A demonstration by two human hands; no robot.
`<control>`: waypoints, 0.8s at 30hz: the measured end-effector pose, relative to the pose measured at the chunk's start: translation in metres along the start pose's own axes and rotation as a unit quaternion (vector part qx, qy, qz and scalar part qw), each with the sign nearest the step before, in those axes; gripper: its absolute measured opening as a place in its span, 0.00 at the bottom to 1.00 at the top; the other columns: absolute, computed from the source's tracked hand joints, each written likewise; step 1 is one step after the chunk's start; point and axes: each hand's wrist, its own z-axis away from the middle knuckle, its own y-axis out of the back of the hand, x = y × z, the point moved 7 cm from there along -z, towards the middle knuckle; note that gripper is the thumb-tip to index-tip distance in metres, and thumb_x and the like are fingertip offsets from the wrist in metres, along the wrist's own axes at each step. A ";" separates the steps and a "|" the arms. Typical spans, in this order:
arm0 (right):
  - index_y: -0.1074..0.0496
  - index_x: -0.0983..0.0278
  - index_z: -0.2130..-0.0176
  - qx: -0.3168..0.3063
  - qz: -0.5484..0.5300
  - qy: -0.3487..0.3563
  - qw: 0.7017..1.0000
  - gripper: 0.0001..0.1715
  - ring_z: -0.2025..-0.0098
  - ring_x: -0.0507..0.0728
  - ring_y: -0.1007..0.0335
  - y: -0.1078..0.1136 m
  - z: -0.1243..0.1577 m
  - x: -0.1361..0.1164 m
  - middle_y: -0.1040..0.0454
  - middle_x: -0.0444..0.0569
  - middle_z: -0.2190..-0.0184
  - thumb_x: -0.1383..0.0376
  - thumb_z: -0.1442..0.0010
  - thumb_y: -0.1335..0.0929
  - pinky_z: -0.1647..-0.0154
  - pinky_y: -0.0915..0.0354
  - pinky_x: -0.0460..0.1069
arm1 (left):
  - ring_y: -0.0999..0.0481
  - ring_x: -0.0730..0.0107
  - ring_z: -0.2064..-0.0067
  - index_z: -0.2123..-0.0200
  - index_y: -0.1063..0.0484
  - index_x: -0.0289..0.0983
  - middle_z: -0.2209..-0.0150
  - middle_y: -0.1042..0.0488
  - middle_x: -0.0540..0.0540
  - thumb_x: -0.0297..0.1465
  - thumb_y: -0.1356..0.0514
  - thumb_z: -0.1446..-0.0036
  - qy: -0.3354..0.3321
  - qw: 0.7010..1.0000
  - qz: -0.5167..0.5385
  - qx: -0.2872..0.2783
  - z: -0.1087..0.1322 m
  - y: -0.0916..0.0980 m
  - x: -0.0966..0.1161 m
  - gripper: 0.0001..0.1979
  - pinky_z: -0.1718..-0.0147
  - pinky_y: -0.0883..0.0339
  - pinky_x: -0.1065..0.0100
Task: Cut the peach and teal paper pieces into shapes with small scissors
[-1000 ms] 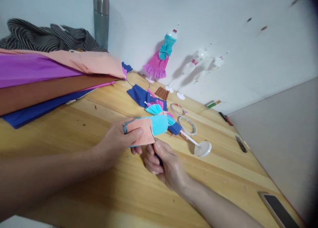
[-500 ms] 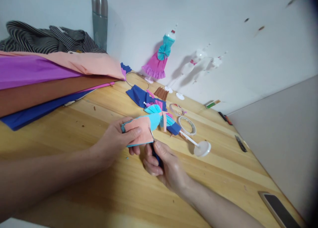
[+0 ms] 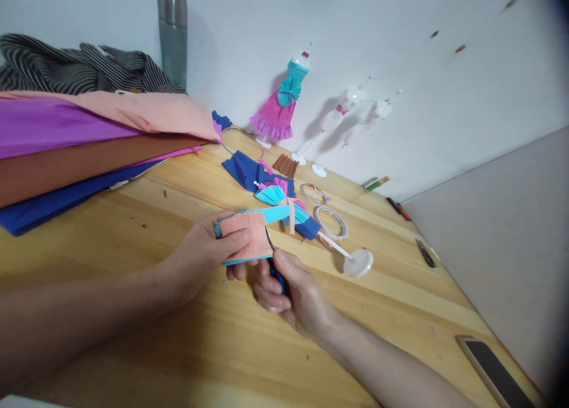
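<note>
In front of the dress form lying on the table, and to its left, my feed puts the left hand with layered paper; straight in front of it, the right hand has scissors at that paper's right edge. Just behind it lie two tape rolls, and farther back, pleated paper. From here I count one upright dress form behind it, and two more behind it to the right. Left of it I have stacked paper sheets; farther back left, a cloth and a bottle. Right of it lies a utility knife; front right, a phone.
</note>
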 end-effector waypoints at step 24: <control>0.34 0.66 0.73 0.001 -0.015 -0.027 1.000 0.22 0.86 0.43 0.59 0.002 0.000 0.001 0.47 0.34 0.84 0.51 0.44 0.29 0.85 0.62 0.42 | 0.34 0.77 0.81 0.76 0.29 0.33 0.83 0.30 0.52 0.34 0.38 0.46 0.032 0.999 0.018 -0.011 -0.001 0.002 -0.005 0.11 0.82 0.42 0.75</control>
